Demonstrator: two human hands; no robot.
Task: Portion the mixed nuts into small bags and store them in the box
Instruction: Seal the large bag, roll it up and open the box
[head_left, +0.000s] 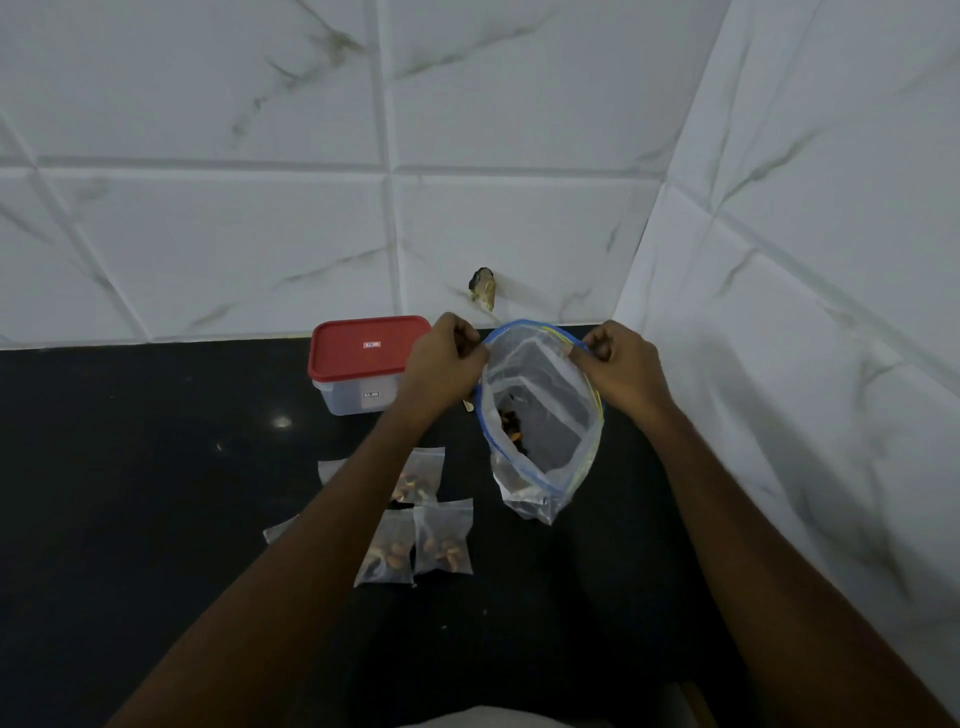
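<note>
The large clear plastic zip bag with the blue seal strip stands on the black polished surface close to the corner where the white marble-patterned wall tiles meet, its long axis running from the far rim down toward the person, mouth pointing up and tilted toward the viewer so the inside shows. At its bottom lies a small heap of mixed brown and dark nuts. The left hand pinches the far-left part of the rim, fingers curled tight on the seal, and the right hand pinches the far-right part the same way, so the mouth is held spread in a wide loop between them. Both forearms reach forward from the lower edge of view, the left one crossing above the small bags. To the left of the big bag, near the wall, sits a translucent rectangular plastic box with a red lid, lid on. Nearer the person, several small clear bags holding nuts lie flat on the surface, close together, partly hidden by the left forearm.
</note>
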